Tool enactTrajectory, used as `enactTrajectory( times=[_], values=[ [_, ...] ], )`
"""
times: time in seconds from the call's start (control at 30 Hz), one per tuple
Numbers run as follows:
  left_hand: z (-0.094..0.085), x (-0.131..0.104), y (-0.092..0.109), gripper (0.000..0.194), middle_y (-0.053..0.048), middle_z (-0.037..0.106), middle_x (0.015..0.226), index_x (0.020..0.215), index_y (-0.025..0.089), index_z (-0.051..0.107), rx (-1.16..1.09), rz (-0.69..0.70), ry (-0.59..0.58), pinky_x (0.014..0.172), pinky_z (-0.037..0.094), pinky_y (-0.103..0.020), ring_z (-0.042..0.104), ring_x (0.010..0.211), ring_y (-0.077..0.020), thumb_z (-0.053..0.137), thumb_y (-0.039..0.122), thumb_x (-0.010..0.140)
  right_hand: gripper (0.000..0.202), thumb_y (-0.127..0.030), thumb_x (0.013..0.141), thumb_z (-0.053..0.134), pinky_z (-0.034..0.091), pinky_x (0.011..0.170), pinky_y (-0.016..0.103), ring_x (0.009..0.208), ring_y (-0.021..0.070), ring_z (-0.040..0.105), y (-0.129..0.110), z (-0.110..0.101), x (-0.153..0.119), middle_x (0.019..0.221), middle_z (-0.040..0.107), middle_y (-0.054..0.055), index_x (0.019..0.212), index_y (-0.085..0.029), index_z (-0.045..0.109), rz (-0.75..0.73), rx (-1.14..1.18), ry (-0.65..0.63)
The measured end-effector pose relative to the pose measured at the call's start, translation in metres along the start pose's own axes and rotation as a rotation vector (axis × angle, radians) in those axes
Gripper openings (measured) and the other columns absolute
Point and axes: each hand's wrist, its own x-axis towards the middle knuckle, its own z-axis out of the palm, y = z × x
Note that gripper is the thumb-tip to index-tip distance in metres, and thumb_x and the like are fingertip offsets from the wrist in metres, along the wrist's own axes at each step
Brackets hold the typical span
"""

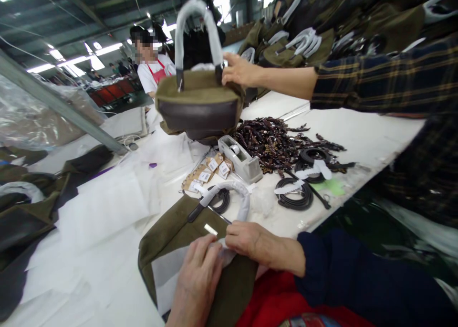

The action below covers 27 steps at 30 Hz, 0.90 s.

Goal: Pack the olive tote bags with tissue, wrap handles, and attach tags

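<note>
An olive-green handbag point(171, 231) lies on the table in front of me, one white-wrapped handle point(239, 193) standing up at its far side. A strip of thin white wrapping paper point(168, 269) lies across the bag's near face. My left hand point(196, 274) presses on that paper with curled fingers. Close beside it, my right hand point(252, 243) pinches the paper's bunched upper end. What lies inside the bunched paper is hidden by my fingers. A small metal plate point(211, 229) shows on the bag just beyond my hands.
A co-worker's hand point(239, 70) holds up another olive and dark-brown handbag point(200, 112). Beyond my bag are a tape dispenser point(241, 160), paper tags point(207, 172), coiled black straps point(295, 195) and a heap of brown straps point(268, 145). White paper sheets point(103, 217) cover the left.
</note>
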Motion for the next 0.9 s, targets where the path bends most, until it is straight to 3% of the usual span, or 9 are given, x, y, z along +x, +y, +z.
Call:
enactTrajectory(
  times=[0.07,0.17,0.23,0.43,0.63,0.9],
  values=[
    [0.003,0.003,0.003,0.028,-0.01,0.066,0.117,0.12,0.018,0.059,0.092,-0.03,-0.03,0.093,0.055,-0.047,0.061,0.106,-0.0286,0.058,0.015,0.092,0.016,-0.018,0.101,0.051,0.037,0.065,0.027,0.077,0.0149,0.047,0.001,0.003,0.0,0.086,0.057,0.001,0.087,-0.017,0.059,-0.01,-0.006,0.015],
    [0.011,0.008,0.005,0.01,-0.006,0.065,0.092,0.096,0.019,0.064,0.109,-0.07,-0.158,0.079,0.055,-0.042,0.061,0.087,-0.0248,0.054,0.017,0.095,0.016,-0.02,0.101,0.051,0.039,0.066,0.027,0.078,0.0156,0.049,0.001,0.006,0.0,0.084,0.058,0.001,0.088,-0.018,0.06,-0.012,-0.016,0.02],
    [0.016,0.009,0.005,0.019,-0.006,0.061,0.084,0.085,0.019,0.062,0.085,-0.085,-0.171,0.072,0.053,-0.037,0.059,0.082,-0.0229,0.049,0.019,0.099,0.017,-0.02,0.101,0.051,0.04,0.066,0.027,0.078,0.0162,0.05,-0.002,0.006,-0.004,0.085,0.058,0.002,0.086,-0.018,0.06,0.012,-0.032,0.051],
    [0.02,0.003,0.003,0.016,-0.005,0.058,0.084,0.093,0.019,0.062,-0.002,-0.102,-0.121,0.073,0.051,-0.035,0.056,0.082,-0.022,0.048,0.017,0.099,0.014,-0.015,0.098,0.05,0.047,0.082,0.033,0.092,0.0197,0.056,-0.029,0.009,-0.037,0.1,0.066,0.007,0.102,-0.016,0.063,0.115,-0.029,0.268],
    [0.019,0.003,0.008,0.017,-0.004,0.058,0.083,0.093,0.018,0.062,-0.048,-0.121,-0.051,0.071,0.053,-0.034,0.057,0.079,-0.0212,0.047,0.011,0.098,0.047,-0.033,0.097,0.057,0.039,0.106,0.039,0.125,0.0253,0.049,-0.04,0.027,-0.053,0.138,0.059,0.008,0.14,-0.014,0.048,0.138,-0.009,0.191],
    [0.026,0.001,0.01,0.021,-0.007,0.066,0.098,0.109,0.019,0.063,-0.016,-0.067,0.057,0.077,0.057,-0.036,0.062,0.087,-0.0224,0.048,0.011,0.098,0.052,-0.036,0.099,0.053,0.037,0.11,0.04,0.132,0.0266,0.044,-0.034,0.026,-0.049,0.144,0.055,0.007,0.145,-0.015,0.043,0.162,0.002,0.146]
  ],
)
